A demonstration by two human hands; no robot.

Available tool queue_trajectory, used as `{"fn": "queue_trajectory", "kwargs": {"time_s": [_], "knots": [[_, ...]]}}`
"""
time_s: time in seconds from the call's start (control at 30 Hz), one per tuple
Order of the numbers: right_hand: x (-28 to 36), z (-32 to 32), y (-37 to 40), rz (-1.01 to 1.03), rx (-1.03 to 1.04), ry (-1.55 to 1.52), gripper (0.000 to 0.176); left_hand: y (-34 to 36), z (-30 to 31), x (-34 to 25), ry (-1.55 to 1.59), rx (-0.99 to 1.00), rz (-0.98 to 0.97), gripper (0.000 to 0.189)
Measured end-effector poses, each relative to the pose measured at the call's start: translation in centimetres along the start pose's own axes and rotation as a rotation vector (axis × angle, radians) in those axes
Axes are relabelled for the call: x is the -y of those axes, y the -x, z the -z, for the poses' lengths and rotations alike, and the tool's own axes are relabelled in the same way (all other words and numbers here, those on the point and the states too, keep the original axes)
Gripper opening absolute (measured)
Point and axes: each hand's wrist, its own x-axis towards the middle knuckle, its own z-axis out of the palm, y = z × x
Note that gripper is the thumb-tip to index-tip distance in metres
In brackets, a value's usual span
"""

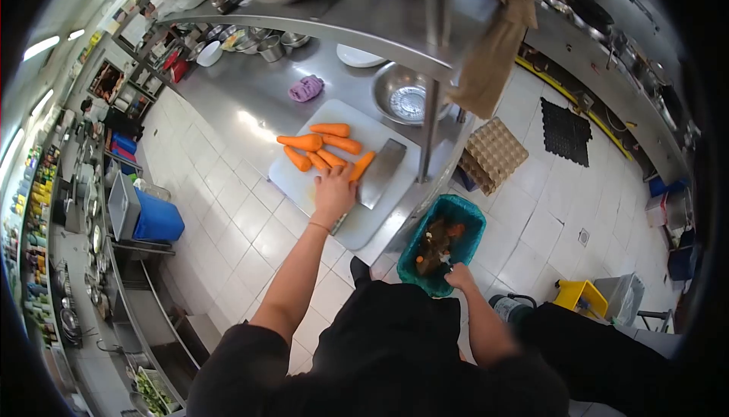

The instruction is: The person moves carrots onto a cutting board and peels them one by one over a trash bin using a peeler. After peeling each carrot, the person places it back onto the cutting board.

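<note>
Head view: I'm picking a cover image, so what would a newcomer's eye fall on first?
Probably the bright orange carrots, grouped on the white cutting board with the left hand at the nearest ones. Next comes the broad cleaver lying on the board, right of the carrots. Then the teal bin beside the counter, with scraps inside and the right hand at its near edge.

Carrots (300,142) orng, brd (372,130) wht, bin liner (474,223) teal, egg trays (499,150) tan, tiles (524,212) pale.
</note>
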Motion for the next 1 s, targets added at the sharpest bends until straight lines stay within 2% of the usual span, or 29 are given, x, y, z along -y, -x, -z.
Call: {"fn": "queue_trajectory", "kwargs": {"time_s": [0.07, 0.1, 0.13, 0.2, 0.23, 0.3, 0.33, 0.37, 0.4, 0.43, 0.5, 0.53, 0.6, 0.7, 0.73, 0.8, 0.83, 0.9, 0.97, 1.0], "knots": [[0.5, 0.6, -0.1, -0.064, -0.083, -0.044, 0.039, -0.5, -2.0, 1.3, 0.024, -0.033, -0.130, 0.042], [0.9, 0.9, 0.5, -0.019, -0.165, -0.055, 0.037, -0.8, -2.0, 1.7, 0.062, -0.029, -0.171, 0.041], [1.4, 1.2, 0.9, -0.025, -0.172, -0.049, 0.037, -1.6, -1.9, 2.5, 0.072, -0.034, -0.174, 0.041], [2.4, 0.8, 1.7, -0.164, -0.163, -0.202, 0.036, -3.5, -0.6, 3.8, 0.157, -0.141, -0.114, 0.040], [2.8, 0.7, 2.0, -0.139, -0.159, -0.172, 0.034, -5.0, -0.2, 4.6, 0.162, -0.141, -0.110, 0.040], [2.9, 0.0, 2.1, -0.128, -0.109, -0.160, 0.035, -9.0, 1.1, 7.4, 0.053, -0.213, 0.338, 0.046], [3.4, -0.2, 1.9, -0.125, -0.057, -0.155, 0.037, -10.5, 1.5, 8.5, 0.043, -0.230, 0.359, 0.046], [4.4, -0.3, 2.2, -0.101, -0.050, -0.142, 0.037, -11.8, 1.5, 9.0, 0.048, -0.059, 0.491, 0.051], [5.9, 0.2, 3.2, -0.163, -0.078, -0.216, 0.038, -12.8, 1.4, 9.4, 0.061, 0.116, 0.621, 0.057], [6.8, 0.4, 3.7, -0.228, -0.106, -0.291, 0.038, -13.6, 1.1, 9.5, 0.061, 0.105, 0.641, 0.057], [7.1, -0.4, 3.2, -0.239, -0.069, -0.290, 0.039, -14.4, 0.6, 9.7, 0.021, 0.291, 0.595, 0.068], [7.0, -0.7, 3.1, -0.264, -0.041, -0.304, 0.040, -14.7, 0.7, 10.0, 0.022, 0.291, 0.602, 0.068], [7.1, -1.0, 2.9, -0.246, -0.048, -0.294, 0.039, -15.3, 1.0, 10.2, 0.185, 0.394, 0.582, 0.069], [7.2, -0.8, 2.7, -0.217, -0.074, -0.306, 0.036, -17.1, -3.8, 14.4, 0.312, 0.472, 0.555, 0.066], [7.2, -0.6, 2.4, -0.206, -0.091, -0.318, 0.034, -16.6, -2.9, 14.5, 0.304, 0.459, 0.561, 0.066], [5.4, -1.1, 1.1, -0.116, -0.149, -0.302, 0.032, -13.9, -0.6, 13.2, 0.483, 0.045, 0.638, 0.056], [4.4, -1.5, 0.7, -0.045, -0.207, -0.286, 0.030, -12.4, 0.4, 12.8, 0.475, 0.038, 0.640, 0.056], [3.9, -1.2, 0.4, -0.010, -0.218, -0.311, 0.029, -8.4, 2.4, 11.9, 1.261, 0.011, 0.531, 0.046], [3.4, -0.5, 0.5, 0.015, -0.220, -0.338, 0.027, -2.8, 4.7, 7.8, 1.846, 0.104, 0.415, 0.050], [3.9, 0.1, 1.1, 0.030, -0.243, -0.398, 0.027, -0.3, 6.3, 4.7, 2.022, 0.300, 0.407, 0.051]]}}
